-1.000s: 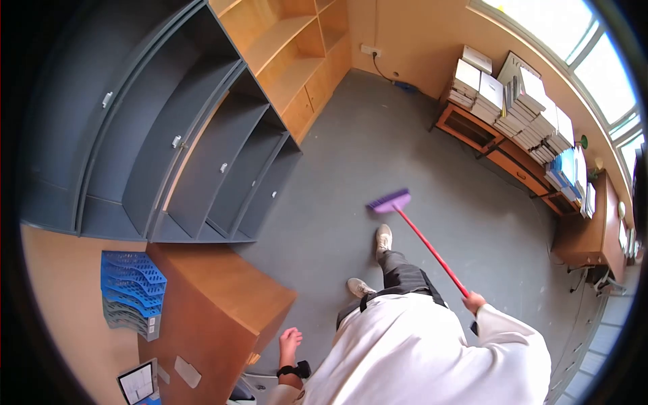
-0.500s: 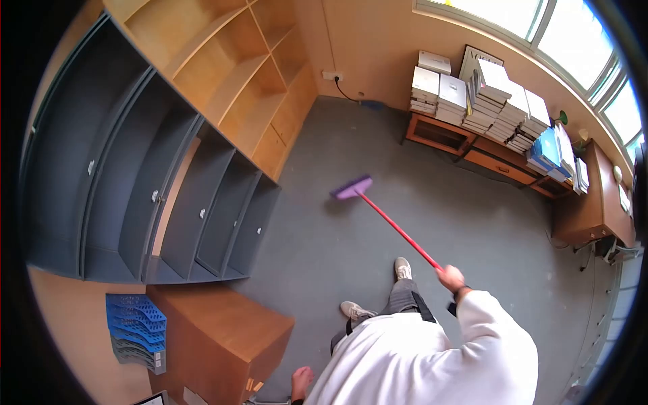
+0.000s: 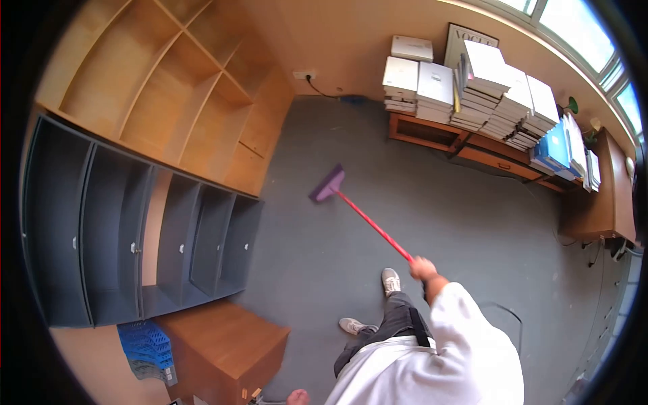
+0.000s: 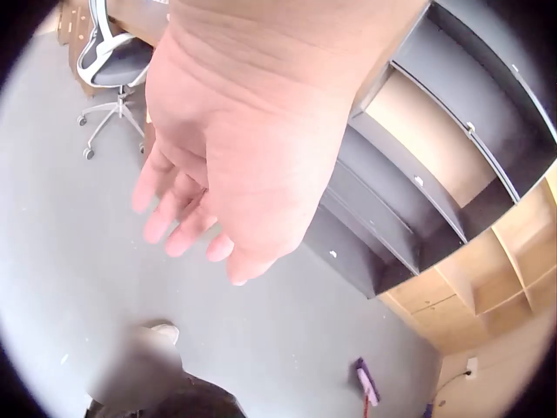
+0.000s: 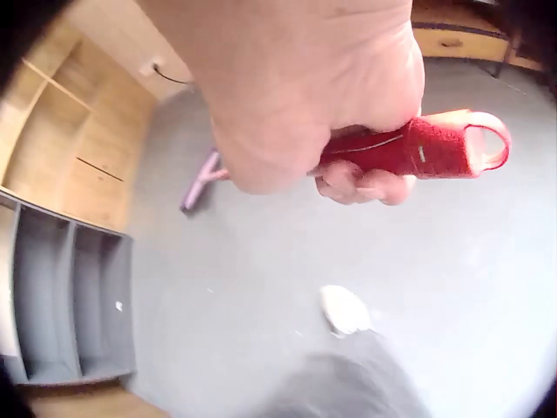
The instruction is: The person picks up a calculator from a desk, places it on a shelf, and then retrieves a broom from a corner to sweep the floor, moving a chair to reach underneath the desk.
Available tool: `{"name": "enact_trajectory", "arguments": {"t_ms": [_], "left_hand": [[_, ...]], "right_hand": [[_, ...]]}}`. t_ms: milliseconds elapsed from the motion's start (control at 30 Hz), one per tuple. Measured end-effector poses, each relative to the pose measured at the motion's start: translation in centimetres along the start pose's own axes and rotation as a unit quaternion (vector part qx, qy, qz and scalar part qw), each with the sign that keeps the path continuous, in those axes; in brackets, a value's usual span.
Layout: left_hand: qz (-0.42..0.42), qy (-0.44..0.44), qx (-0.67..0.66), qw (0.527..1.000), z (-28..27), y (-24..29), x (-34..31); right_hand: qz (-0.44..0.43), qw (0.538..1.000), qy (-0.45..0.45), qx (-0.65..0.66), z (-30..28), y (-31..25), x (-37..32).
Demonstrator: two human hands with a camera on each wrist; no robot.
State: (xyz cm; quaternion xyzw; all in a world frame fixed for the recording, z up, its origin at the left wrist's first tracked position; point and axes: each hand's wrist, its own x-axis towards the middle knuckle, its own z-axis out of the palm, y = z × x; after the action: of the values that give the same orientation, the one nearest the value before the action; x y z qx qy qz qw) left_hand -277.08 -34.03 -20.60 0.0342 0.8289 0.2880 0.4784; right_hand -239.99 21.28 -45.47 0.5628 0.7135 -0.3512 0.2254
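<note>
My right hand grips the upper end of a broom's red handle, out in front of my body. The purple broom head is on the grey floor, its bristle edge turned toward the shelves at the left. In the right wrist view the fingers wrap around the red grip, which ends in a hanging loop. My left hand hangs at my side, fingers loosely bent and holding nothing. Only part of it shows at the bottom of the head view.
A dark grey cabinet and a wooden bookcase line the left, with a brown cabinet nearer me. Stacks of books sit on a low wooden unit by the window. A swivel chair shows in the left wrist view.
The broom head has swept left across the floor, nearer the shelves, and turned. My right hand has moved left with the handle. The left hand has sunk toward the bottom edge of the view.
</note>
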Motion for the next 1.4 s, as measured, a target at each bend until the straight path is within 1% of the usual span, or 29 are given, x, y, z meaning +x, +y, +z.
{"name": "enact_trajectory", "arguments": {"t_ms": [67,100,133,167,200,267,367,400,467,533,567,600,667,700,733,800,833,867,933,1000,1067,1133,1167,1200,1267,1300,1333,1367,1400], "left_hand": [[-0.032,-0.012,-0.026,0.999,2.3,3.6,0.9],[-0.041,-0.023,-0.03,0.998,3.1,4.9,1.4],[-0.043,-0.039,-0.026,0.998,4.1,6.4,2.2],[-0.028,-0.07,0.01,0.997,4.4,6.2,4.8],[-0.01,-0.1,0.046,0.994,4.7,5.9,7.3],[-0.018,-0.108,0.097,0.989,6.7,9.7,9.7],[0.016,-0.108,0.121,0.987,10.0,15.9,10.6],[0.05,-0.097,0.13,0.986,10.8,17.8,10.4],[0.087,-0.088,0.14,0.982,11.1,18.7,10.6],[0.138,-0.09,0.133,0.977,10.6,18.3,10.8],[0.133,-0.083,0.128,0.979,10.4,18.2,10.3],[0.135,-0.084,0.131,0.979,9.9,17.5,10.0],[0.089,-0.079,0.149,0.982,8.4,15.3,9.3],[0.085,-0.074,0.16,0.981,6.8,12.7,8.9],[0.078,-0.074,0.168,0.98,5.2,9.6,8.7],[0.06,-0.087,0.144,0.984,2.3,6.1,8.0],[0.034,-0.075,0.072,0.994,3.0,9.0,2.9],[0.035,-0.099,0.055,0.993,0.7,5.8,4.2],[0.067,-0.042,0.028,0.996,-1.4,3.3,3.1],[0.085,-0.019,-0.002,0.996,-2.9,1.0,1.6],[0.096,0.003,-0.054,0.994,-2.7,-2.4,1.6],[0.02,0.004,-0.007,1.0,-2.5,-6.2,3.3],[0.004,-0.024,0.011,1.0,-2.2,-7.6,3.0],[-0.001,-0.025,0.004,1.0,-2.1,-8.9,2.8],[-0.041,-0.095,0.08,0.991,-0.9,-11.6,3.5],[-0.032,-0.103,0.083,0.991,-0.5,-12.7,3.6],[-0.034,-0.117,0.086,0.989,-0.2,-13.6,3.6],[-0.031,-0.109,0.081,0.99,-0.2,-14.4,3.5],[-0.026,-0.097,0.076,0.992,-0.3,-15.1,3.6]], "right_hand": [[0.105,0.993,-0.034,0.033,2.9,6.6,-11.8],[0.189,0.976,-0.03,0.105,3.2,9.1,-18.6],[0.103,0.991,-0.079,0.011,7.4,14.3,-23.2],[0.234,0.966,-0.075,0.08,5.2,13.9,-28.7],[0.332,0.933,-0.106,0.093,1.6,13.1,-33.8],[0.366,0.918,-0.123,0.087,0.1,14.7,-39.6],[0.38,0.919,-0.074,0.068,0.4,16.5,-43.0],[0.385,0.917,-0.072,0.07,0.4,16.7,-43.0],[0.304,0.946,0.009,0.111,0.6,16.9,-40.1],[0.164,0.972,0.129,0.107,0.5,15.7,-34.4],[-0.037,0.978,0.199,-0.044,2.5,16.8,-29.8],[-0.083,0.965,0.241,-0.057,2.1,15.7,-25.0],[-0.075,0.976,0.195,-0.062,-0.5,12.6,-14.9],[-0.078,0.974,0.204,-0.06,-6.0,8.3,-8.4],[0.009,0.973,0.229,0.012,-7.3,6.8,-4.7],[0.132,0.976,0.174,-0.004,-14.4,5.3,-2.7],[0.155,0.972,0.168,-0.047,-17.0,5.7,-3.5],[0.187,0.969,0.15,-0.063,-18.7,6.7,-4.0],[0.226,0.966,0.107,-0.063,-20.1,9.3,-6.9],[0.241,0.968,0.071,-0.019,-18.3,12.1,-10.7],[0.28,0.955,0.081,0.059,-14.1,14.0,-13.8],[0.29,0.943,0.101,0.128,-9.0,14.5,-17.6],[0.268,0.945,0.119,0.145,-5.6,14.6,-19.1],[0.288,0.932,0.132,0.175,-2.0,14.7,-22.0],[0.279,0.935,0.145,0.164,7.4,16.0,-27.2],[0.254,0.945,0.144,0.147,12.5,16.8,-30.9],[0.235,0.951,0.156,0.128,20.4,19.4,-34.0],[0.224,0.959,0.138,0.107,23.9,17.8,-40.9],[0.161,0.985,0.055,0.002,30.1,19.0,-45.8]]}}
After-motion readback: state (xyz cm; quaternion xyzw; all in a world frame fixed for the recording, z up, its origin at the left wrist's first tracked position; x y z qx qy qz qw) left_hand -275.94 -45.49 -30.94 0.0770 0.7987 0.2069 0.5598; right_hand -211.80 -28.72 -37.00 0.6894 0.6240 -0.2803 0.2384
